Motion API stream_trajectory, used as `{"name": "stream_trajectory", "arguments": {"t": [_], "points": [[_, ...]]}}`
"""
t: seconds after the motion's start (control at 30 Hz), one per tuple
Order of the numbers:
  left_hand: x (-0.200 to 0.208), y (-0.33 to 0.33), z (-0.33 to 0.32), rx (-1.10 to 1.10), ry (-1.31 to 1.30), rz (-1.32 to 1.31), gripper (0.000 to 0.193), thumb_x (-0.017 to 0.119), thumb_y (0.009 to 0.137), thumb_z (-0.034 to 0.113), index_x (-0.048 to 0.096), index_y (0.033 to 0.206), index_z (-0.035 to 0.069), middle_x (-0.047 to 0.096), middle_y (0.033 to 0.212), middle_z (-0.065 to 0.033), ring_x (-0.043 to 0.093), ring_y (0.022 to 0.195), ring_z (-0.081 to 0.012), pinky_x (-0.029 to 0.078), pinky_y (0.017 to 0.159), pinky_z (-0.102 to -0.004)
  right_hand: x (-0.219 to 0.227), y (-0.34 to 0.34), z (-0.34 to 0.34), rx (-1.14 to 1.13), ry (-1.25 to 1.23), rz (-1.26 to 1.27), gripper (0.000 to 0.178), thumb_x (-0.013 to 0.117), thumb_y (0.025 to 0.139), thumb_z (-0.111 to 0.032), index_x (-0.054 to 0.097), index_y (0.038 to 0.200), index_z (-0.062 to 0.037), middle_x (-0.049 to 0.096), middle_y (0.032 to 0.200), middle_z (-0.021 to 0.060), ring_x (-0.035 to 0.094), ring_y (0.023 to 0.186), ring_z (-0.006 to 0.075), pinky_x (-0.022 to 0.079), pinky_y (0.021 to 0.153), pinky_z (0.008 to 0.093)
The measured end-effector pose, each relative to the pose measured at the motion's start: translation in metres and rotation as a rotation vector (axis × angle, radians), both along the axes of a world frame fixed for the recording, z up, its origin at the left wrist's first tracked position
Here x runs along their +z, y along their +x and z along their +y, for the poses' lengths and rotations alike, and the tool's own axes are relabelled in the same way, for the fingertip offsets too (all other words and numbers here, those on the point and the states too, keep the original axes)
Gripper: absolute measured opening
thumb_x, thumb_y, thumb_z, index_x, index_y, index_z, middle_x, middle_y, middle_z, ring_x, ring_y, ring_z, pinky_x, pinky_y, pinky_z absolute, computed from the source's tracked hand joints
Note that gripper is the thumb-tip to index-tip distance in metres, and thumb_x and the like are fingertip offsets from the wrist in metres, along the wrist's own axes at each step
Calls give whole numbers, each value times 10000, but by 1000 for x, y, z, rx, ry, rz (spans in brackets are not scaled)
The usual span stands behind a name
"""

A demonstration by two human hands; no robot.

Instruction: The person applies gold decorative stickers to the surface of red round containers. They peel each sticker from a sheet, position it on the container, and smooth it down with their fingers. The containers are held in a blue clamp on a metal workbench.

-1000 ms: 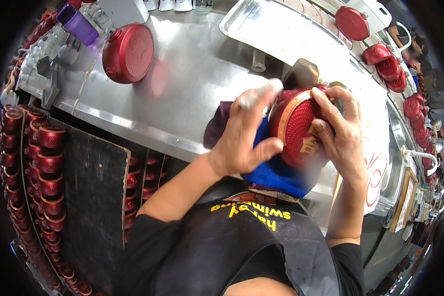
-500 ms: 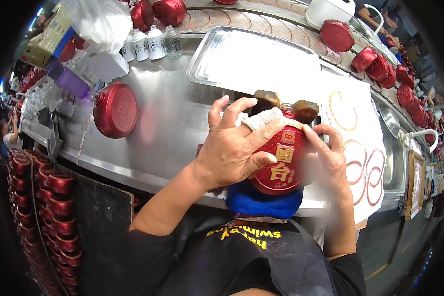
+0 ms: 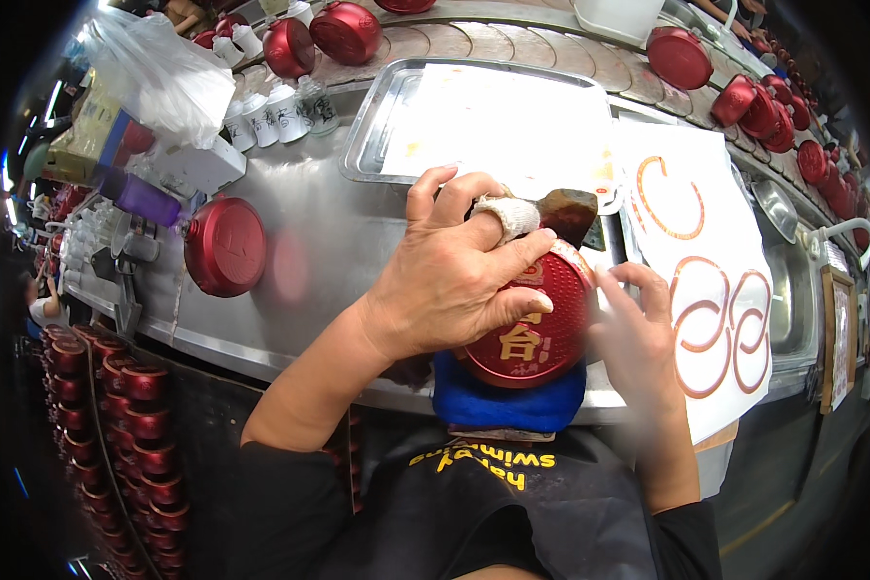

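Note:
A round red bottle with raised gold lettering rests on a folded blue cloth in front of me. A narrow pale-orange decal strip curves along its upper right rim. My left hand lies over the bottle's upper left, gripping it, its index fingertip pressed near the strip. White cloth wrapping covers one of its fingers. At the right rim, my right hand pinches at the strip's lower end with thumb and forefinger; a blur covers part of this hand. Behind the bottle stands a dark brown block.
White sheets with curved orange strips lie at the right beside a sink. A metal tray holds white paper. Another red bottle lies at the left. White bottles and a conveyor stand beyond.
My left hand has slid over more of the lettering and the bottle sits slightly tilted. My right hand has moved down along the rim with the strip's end. The view has shifted a little.

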State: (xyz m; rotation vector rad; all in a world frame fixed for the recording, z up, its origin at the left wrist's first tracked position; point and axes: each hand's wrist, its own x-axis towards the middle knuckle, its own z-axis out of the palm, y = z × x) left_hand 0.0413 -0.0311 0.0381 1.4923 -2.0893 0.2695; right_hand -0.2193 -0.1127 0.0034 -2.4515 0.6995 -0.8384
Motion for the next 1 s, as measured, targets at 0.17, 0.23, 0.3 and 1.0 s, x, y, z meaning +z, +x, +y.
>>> {"name": "stream_trajectory", "arguments": {"t": [0.17, 0.23, 0.3, 1.0], "points": [[3, -7, -7, -38, 14, -30, 639, 537, 977, 662, 748, 1260, 128, 736, 1080, -88, 490, 1266, -315, 260, 1152, -506, -2, -3, 1, -28, 180, -66, 417, 745, 949, -216, 680, 1306, -11, 565, 1289, 193, 569, 1188, 351, 474, 1007, 422], [5, -7, -7, -42, 43, -37, 651, 544, 976, 664, 743, 1289, 130, 734, 1094, -98, 485, 1272, -321, 277, 1146, -486, -2, -5, 1, -23, 158, -88, 375, 773, 913, -168, 697, 1248, -17, 568, 1290, 184, 572, 1197, 351, 476, 1004, 421], [8, -7, -6, -43, 77, -24, 648, 558, 974, 656, 742, 1293, 123, 732, 1104, -105, 483, 1276, -324, 280, 1146, -479, -3, -7, 1, -48, 186, -96, 333, 777, 908, -164, 705, 1198, -15, 572, 1287, 178, 574, 1198, 346, 477, 1001, 421], [8, -7, -7, -66, 86, -19, 624, 570, 973, 627, 741, 1253, 96, 735, 1086, -95, 506, 1226, -321, 262, 1142, -489, 9, -13, 17, -81, 58, -23, 247, 785, 854, -83, 674, 1048, 21, 565, 1233, 197, 550, 1164, 380, 461, 984, 460]]}}
